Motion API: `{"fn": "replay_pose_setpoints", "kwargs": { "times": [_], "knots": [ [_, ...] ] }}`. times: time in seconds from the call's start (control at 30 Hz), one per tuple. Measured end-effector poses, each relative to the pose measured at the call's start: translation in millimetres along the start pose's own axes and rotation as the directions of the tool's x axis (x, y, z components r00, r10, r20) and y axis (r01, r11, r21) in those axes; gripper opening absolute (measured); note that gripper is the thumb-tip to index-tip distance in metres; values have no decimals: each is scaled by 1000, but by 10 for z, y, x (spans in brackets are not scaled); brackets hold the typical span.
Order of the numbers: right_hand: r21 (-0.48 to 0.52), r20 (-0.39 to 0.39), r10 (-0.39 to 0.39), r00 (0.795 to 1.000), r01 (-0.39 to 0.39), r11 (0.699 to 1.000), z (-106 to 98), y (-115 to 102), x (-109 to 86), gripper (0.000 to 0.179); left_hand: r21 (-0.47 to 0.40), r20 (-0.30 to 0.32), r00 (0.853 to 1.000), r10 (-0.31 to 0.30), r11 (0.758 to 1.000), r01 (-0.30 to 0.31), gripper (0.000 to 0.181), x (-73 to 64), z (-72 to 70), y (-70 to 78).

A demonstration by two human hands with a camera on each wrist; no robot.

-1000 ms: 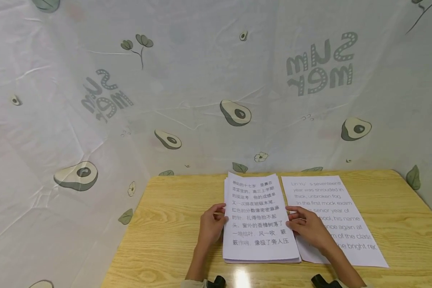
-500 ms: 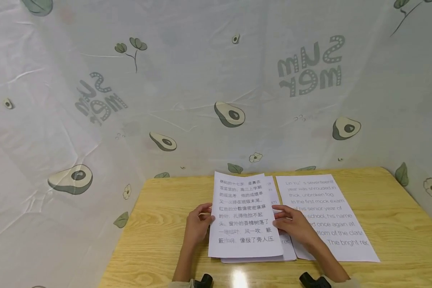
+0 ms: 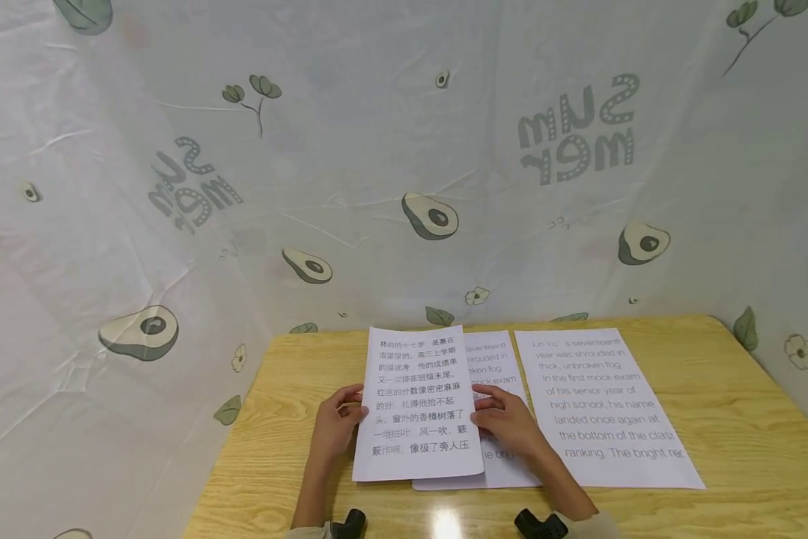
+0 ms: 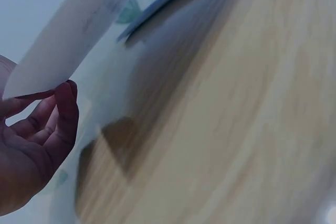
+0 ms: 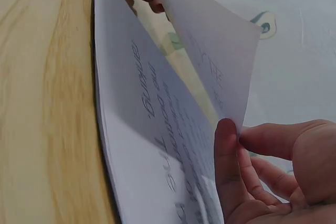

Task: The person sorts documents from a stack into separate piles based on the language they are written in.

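A white sheet printed with Chinese characters (image 3: 417,419) is held raised between both hands, above a stack of sheets with English text on top (image 3: 501,363). My left hand (image 3: 336,423) pinches the sheet's left edge between thumb and fingers. At its right edge, my right hand (image 3: 509,424) pinches it the same way. The right wrist view shows the lifted sheet (image 5: 220,56) tilted and apart from the stack (image 5: 131,114). From the left wrist, the sheet (image 4: 73,35) hangs clear of the tabletop. It covers the left part of the stack.
Another sheet with English text (image 3: 609,419) lies flat to the right of the stack. Everything stands on a wooden table (image 3: 262,449). Behind it hangs a pale cloth (image 3: 350,150) printed with avocados. Black wrist cameras (image 3: 348,524) sit at the near edge of view.
Both hands have moved left, carrying the Chinese-printed sheet off the stack. The English-printed page beneath has come into view. The sheet on the right is less covered by the right hand.
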State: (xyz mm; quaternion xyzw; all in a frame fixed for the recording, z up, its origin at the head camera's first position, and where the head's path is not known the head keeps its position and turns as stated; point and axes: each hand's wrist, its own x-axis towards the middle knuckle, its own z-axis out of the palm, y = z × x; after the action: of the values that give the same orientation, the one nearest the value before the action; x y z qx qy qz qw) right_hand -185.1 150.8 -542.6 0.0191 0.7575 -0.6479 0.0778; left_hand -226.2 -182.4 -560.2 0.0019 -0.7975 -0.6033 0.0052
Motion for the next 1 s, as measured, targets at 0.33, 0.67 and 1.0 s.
{"fn": "replay_pose_setpoints", "kwargs": {
  "times": [0.33,0.67,1.0],
  "knots": [
    [62,-11,-13,1000,14,998,397,6,84,56,50,-19,1000,-18,999,19,43,-21,-372,-122],
    [103,-11,-44,999,45,994,742,-83,153,55,81,-57,997,-50,995,55,43,25,-698,-129],
    [114,9,-51,999,49,992,1051,-112,230,55,73,-67,990,-122,989,126,45,25,-1002,-206]
  ]
}}
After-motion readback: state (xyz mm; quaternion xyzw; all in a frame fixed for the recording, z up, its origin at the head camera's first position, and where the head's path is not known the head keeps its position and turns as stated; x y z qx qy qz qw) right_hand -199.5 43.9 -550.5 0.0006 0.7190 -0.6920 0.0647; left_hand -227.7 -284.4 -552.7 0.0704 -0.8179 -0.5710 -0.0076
